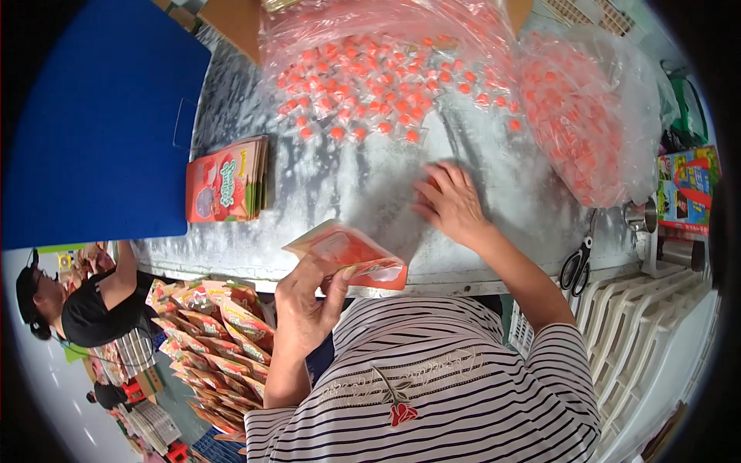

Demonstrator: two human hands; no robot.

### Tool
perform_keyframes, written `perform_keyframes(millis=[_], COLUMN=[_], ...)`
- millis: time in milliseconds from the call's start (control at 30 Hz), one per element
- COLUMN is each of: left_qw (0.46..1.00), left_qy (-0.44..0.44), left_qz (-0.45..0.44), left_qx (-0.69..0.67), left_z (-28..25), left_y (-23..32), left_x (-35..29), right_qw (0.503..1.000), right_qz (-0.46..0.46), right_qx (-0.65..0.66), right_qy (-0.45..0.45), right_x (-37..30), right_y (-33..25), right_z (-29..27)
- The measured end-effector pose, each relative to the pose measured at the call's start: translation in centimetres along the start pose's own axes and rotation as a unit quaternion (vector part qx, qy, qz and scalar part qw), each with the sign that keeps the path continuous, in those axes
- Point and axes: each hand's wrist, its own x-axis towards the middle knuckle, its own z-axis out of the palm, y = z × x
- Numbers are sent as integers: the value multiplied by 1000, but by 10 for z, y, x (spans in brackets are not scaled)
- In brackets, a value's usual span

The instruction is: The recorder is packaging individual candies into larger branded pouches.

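My left hand [309,297] pinches an orange-red pouch [351,255] by its near edge. The pouch is tilted above the table's front edge, and its mouth gapes towards the right. Over the tabletop, my right hand [454,202] is palm down with curled fingers. A hint of orange-red shows by its fingertips, but what lies under them is hidden. Beyond it, many small wrapped orange-red candies [386,96] lie scattered. A flat stack of similar printed pouches [231,179] rests to the left.
A large clear bag of candies [575,116] sits at the right. Black-handled scissors [576,266] hang at the table's front right edge, above white plastic crates [637,332]. Filled pouches [220,347] stand at lower left. A blue panel [100,123] blocks the far left; another person [93,297] works beyond.
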Motion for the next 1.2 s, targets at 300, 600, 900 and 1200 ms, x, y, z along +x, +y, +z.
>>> perform_keyframes(millis=[300, 600, 900, 1200], left_qw=[996, 995, 988, 985], left_qy=[-22, -36, -28, -1], left_qz=[90, 97, 152, 171], left_qx=[8, -1, -24, 15], left_z=[11, 20, 27, 11], left_y=[-10, -9, -13, -20], left_x=[10, 8, 18, 7], right_qw=[878, 900, 981, 914], right_qz=[268, 73, -4, -77], right_qx=[395, 407, 189, 284], right_qy=[36, -141, -33, -279], right_x=[11, 79, 96, 74], right_y=[-4, -105, -120, -121], right_z=[-44, -111, -79, -125])
